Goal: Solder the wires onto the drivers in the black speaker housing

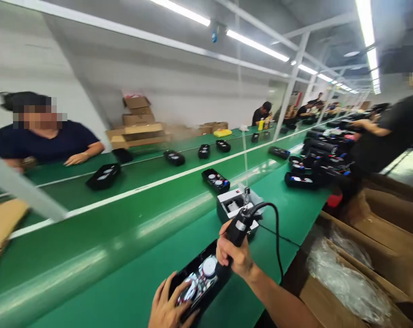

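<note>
My left hand grips a black rectangular device with round silver dials, its fingers spread across the face and lower edge. My right hand is closed around a black corded electric screwdriver. The screwdriver's lower end meets the device beside its large dial, and my fist hides the exact contact point. A black cable arcs from the screwdriver's top down past the belt's right edge.
A white-and-black open unit stands just beyond my hands on the green conveyor belt. Several black devices lie farther along. Cardboard cartons with plastic wrap sit right. A co-worker sits beyond a transparent partition; another stands right.
</note>
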Demonstrator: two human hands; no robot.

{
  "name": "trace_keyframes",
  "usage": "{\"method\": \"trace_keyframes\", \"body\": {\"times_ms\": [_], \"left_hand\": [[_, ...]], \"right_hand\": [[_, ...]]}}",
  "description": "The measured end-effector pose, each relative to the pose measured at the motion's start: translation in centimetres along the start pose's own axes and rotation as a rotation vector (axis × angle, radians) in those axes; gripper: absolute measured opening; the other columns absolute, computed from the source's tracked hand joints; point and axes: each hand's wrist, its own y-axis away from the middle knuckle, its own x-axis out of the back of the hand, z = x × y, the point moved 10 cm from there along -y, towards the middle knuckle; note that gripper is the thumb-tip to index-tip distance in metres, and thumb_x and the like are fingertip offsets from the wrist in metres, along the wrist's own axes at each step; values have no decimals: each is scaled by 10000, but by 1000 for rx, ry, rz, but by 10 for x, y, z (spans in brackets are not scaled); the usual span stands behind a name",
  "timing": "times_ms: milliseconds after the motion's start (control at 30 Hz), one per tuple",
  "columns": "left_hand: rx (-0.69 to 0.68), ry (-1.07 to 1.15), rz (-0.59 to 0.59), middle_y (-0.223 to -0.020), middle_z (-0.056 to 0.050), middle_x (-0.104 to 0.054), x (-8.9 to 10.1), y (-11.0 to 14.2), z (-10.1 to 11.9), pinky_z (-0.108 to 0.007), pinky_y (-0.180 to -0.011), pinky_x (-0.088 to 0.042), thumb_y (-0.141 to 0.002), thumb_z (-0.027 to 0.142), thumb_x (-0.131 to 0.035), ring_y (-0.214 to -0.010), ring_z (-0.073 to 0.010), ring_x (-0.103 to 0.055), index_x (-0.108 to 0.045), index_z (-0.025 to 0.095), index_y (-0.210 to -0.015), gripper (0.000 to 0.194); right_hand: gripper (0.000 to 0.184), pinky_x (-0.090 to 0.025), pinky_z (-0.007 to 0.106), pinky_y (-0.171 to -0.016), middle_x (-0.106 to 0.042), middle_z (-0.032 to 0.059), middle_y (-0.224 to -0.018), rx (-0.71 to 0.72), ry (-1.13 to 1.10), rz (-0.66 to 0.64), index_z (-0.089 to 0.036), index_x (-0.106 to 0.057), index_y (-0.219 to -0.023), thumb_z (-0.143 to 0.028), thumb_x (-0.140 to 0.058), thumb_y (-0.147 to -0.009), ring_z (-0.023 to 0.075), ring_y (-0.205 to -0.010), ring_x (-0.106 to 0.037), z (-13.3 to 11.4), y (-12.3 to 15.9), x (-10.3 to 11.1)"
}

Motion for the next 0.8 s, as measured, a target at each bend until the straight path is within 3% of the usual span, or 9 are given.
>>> {"method": "trace_keyframes", "body": {"times_ms": [300,567,800], "left_hand": [[205,177,-116,-1223,-1,-772,-1,-1,2,-589,-1203,-387,-776,336,-926,-1431,-377,-504,-812,331,-797,116],[286,267,-85,-1204,-2,-783,-6,5,-2,-607,-1199,-401,-750,418,-965,-1445,-389,-503,-837,362,-859,177],[303,270,-76,-1225,-4,-785,-5,4,0,-617,-1201,-410,-840,339,-884,-1462,-381,-499,-854,399,-941,121]], "right_hand": [[385,-373,177,-406,-446,-149,-555,-28,-4,-167,-264,-480,-1004,-471,-799,-944,55,-361,-386,25,18,-54],[324,-392,167,-453,-481,-128,-613,-61,45,-267,-267,-491,-1038,-422,-771,-985,46,-411,-415,45,35,-69],[368,-371,185,-420,-478,-117,-635,-118,93,-288,-268,-483,-1028,-475,-780,-965,63,-413,-428,56,39,-74]]}}
